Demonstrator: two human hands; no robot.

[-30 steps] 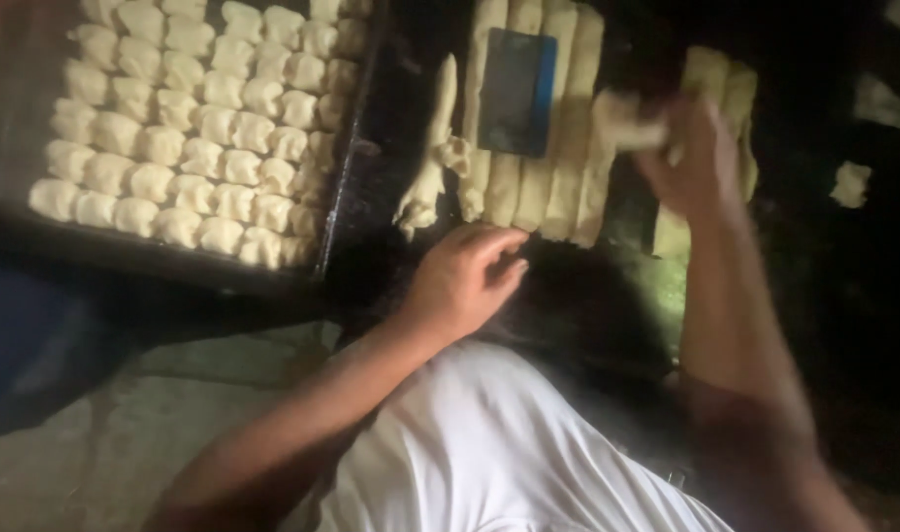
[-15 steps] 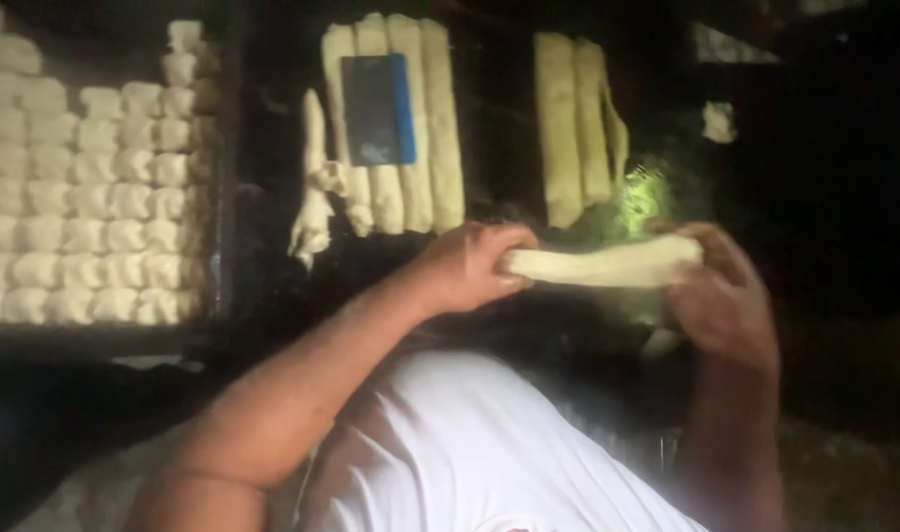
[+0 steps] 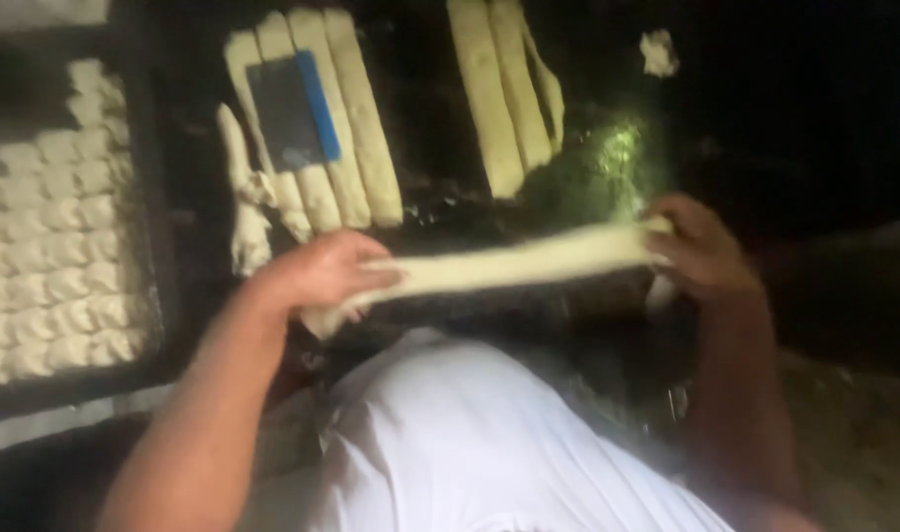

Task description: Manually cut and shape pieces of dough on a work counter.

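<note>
Looking down through the head camera, I see my left hand (image 3: pixel 317 276) and right hand (image 3: pixel 701 251) each with a grip pinching one end of a stretched dough strip (image 3: pixel 514 264), held level above the dark worktop (image 3: pixel 420 148), near the dough logs (image 3: pixel 317 118).

A pale, soft, matt dough strip (image 3: pixel 514 264) looks smooth and stretchy. The dark scraper (image 3: pixel 294 110) seems smooth plastic with a blue edge. The white shirt (image 3: pixel 470 443) is plain matt cloth.

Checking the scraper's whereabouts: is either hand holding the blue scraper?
No: the scraper lies on dough logs while both hands hold a stretched dough strip.
</note>
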